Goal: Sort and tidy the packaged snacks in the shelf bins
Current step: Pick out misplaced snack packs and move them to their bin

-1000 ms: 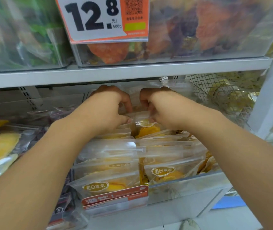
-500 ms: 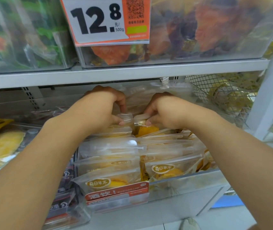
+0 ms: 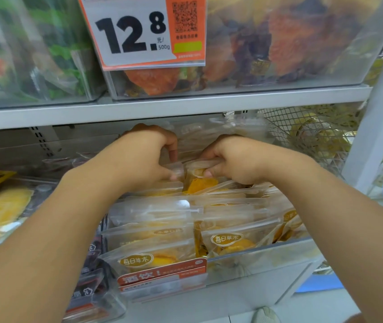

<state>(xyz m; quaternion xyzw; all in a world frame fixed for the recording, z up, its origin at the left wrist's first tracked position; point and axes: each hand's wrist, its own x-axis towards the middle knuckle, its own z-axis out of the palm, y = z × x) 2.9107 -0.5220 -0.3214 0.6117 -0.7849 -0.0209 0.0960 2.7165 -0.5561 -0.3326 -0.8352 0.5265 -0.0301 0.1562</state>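
grey metal shelf (image 3: 186, 106) — clear bins (image 3: 302, 73) of dried snacks on it, price tag (image 3: 139, 33) in front

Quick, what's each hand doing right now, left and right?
Left hand: pinching a clear snack packet at the back of the bin.
Right hand: gripping the neighbouring mango packet by its top edge.

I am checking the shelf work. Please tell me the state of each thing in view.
left hand: pinches a packet top at the bin's back
right hand: grips the mango packet
packet rows: standing, two rows
clear bin: full
price sign: hangs on the upper bin
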